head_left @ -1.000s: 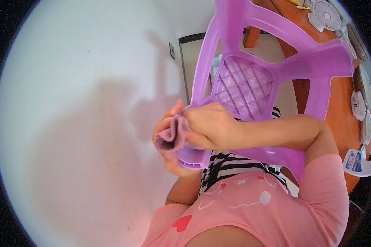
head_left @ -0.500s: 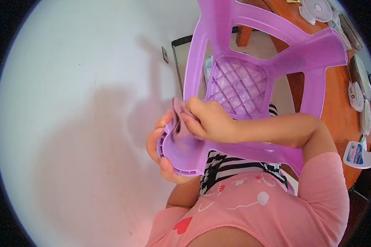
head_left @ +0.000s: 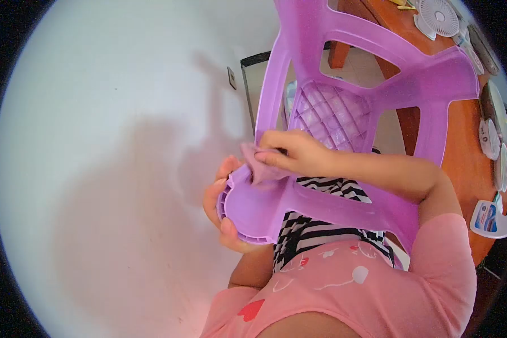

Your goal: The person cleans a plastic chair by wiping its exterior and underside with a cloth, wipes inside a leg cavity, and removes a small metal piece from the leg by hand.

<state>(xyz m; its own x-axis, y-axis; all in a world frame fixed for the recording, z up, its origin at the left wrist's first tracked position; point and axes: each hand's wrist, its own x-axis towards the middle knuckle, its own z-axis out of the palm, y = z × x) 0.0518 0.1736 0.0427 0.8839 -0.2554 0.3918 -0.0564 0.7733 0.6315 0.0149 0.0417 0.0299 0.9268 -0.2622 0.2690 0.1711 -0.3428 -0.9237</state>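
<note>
Purple stool (head_left: 428,81), underside showing, left of the orange table (head_left: 465,163): grips its near left leg (head_left: 256,208) with the left hand (head_left: 226,225), fingers curled; pinches the pink cloth (head_left: 265,172) against that leg between thumb and fingers of the right hand (head_left: 298,153).

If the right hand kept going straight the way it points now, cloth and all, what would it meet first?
Probably the fingertips of the left hand, curled round the end of the purple stool leg; depth is unclear, so the right hand might pass over them towards the wall.
</note>
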